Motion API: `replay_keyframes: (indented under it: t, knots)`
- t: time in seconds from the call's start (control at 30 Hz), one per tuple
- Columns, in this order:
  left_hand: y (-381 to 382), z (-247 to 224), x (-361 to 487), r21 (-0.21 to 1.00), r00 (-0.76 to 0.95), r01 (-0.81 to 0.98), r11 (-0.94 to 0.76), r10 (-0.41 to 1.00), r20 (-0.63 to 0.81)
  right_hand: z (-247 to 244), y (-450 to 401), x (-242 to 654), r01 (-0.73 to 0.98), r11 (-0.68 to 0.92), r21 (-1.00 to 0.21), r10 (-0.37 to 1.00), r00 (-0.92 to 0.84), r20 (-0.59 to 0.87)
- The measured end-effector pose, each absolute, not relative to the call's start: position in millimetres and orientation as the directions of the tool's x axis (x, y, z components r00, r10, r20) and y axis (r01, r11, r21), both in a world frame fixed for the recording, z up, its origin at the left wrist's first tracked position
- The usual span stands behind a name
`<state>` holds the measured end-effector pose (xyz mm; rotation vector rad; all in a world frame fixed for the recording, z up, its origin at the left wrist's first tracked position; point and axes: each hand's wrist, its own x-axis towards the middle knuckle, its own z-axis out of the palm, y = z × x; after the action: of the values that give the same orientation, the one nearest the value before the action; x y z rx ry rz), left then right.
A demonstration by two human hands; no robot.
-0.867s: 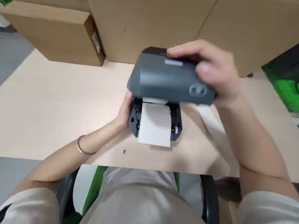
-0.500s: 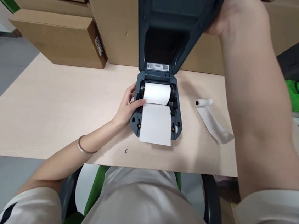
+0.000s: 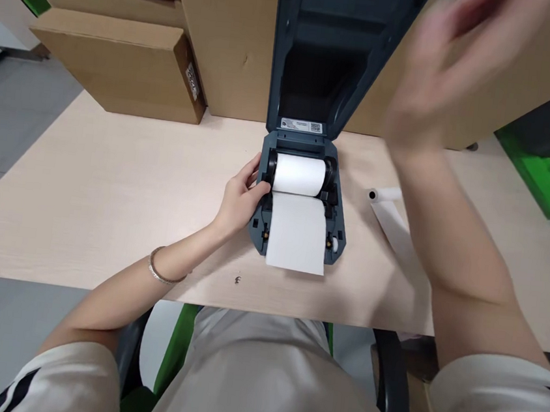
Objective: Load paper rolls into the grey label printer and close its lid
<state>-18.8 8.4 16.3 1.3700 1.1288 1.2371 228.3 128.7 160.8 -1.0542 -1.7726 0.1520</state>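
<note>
A dark blue-grey label printer [image 3: 305, 145] sits on the table with its lid [image 3: 340, 32] raised. Inside it is a white paper roll [image 3: 300, 175]. From it a paper strip [image 3: 298, 235] runs forward, past the printer's front edge. My left hand [image 3: 242, 197] grips the printer's left side, the thumb over the rim by the roll and the fingers along the outer wall. My right hand [image 3: 449, 67], blurred by motion, is in the air to the right of the lid, fingers apart and holding nothing. Part of the lid lies beyond the top of the picture.
Right of the printer lies a small paper roll [image 3: 385, 194] with a loose tail, partly hidden by my right forearm. Cardboard boxes [image 3: 121, 75] line the table's back. At the far right is a green bag [image 3: 528, 177] with a black cable.
My right hand has let go of the lid and moved right, away from it. The lid stays up. The view has shifted slightly; my left hand keeps its hold on the printer.
</note>
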Motion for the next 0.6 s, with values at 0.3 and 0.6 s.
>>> replay_keyframes:
  t: [0.3, 0.6]
  knots:
    - [7.7, 21.6, -16.0, 0.990, 0.015, 0.060, -0.129, 0.992, 0.128, 117.1, 70.3, 189.3, 0.822, 0.569, -0.007, 0.797, -0.554, -0.241]
    - [5.4, 24.4, -13.9, 0.993, 0.022, 0.038, -0.111, 0.994, 0.110, 188.2, 42.0, 219.1, 0.860, 0.476, -0.181, 0.878, -0.476, 0.046]
